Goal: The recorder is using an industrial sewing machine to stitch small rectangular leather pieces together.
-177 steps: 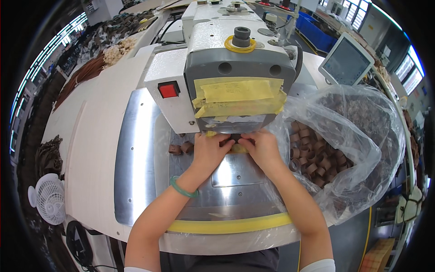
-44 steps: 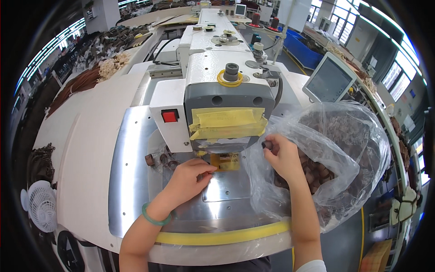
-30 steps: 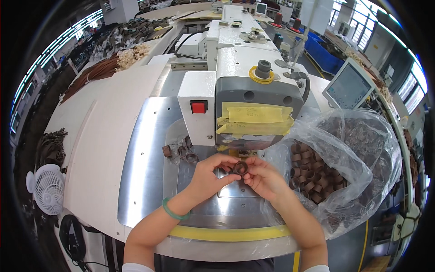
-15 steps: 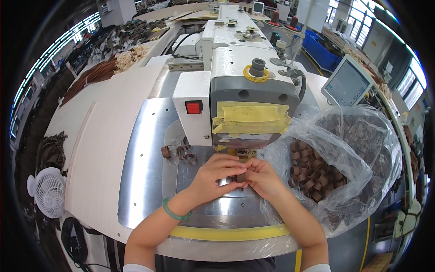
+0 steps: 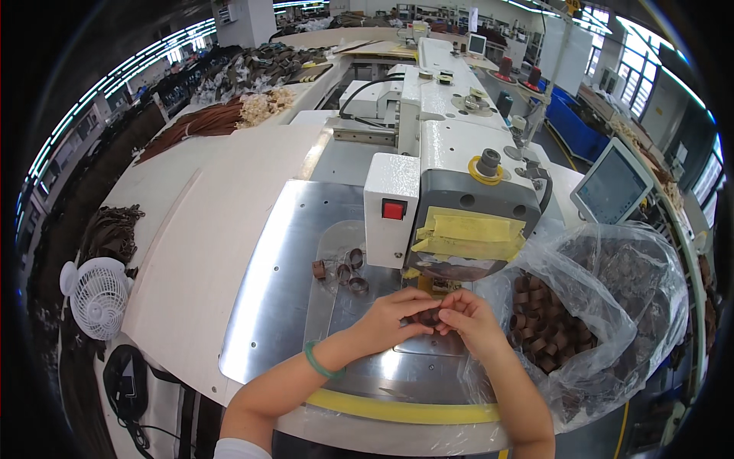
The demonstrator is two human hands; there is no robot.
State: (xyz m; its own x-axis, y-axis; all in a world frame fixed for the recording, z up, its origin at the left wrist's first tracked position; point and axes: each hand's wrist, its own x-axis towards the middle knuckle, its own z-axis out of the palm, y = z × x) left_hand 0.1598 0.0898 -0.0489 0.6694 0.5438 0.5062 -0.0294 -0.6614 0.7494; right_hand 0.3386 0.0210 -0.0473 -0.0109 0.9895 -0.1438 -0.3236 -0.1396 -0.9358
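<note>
The person's left hand (image 5: pixel 399 315) and right hand (image 5: pixel 470 321) pinch a brown ring (image 5: pixel 430 317) in front of the machine (image 5: pixel 468 191); loose rings (image 5: pixel 319 269) lie to its left, a bag (image 5: pixel 650 306) of rings to its right.

Shows as a small dark-brown band loop (image 5: pixel 430 316), short and wide-walled. Pinched on one side by the fingers of the left hand (image 5: pixel 390 315), on the other by those of the right hand (image 5: pixel 468 318). Held over the steel plate (image 5: pixel 267 294). Partly covered by fingers, too hidden to tell exact tilt.
</note>
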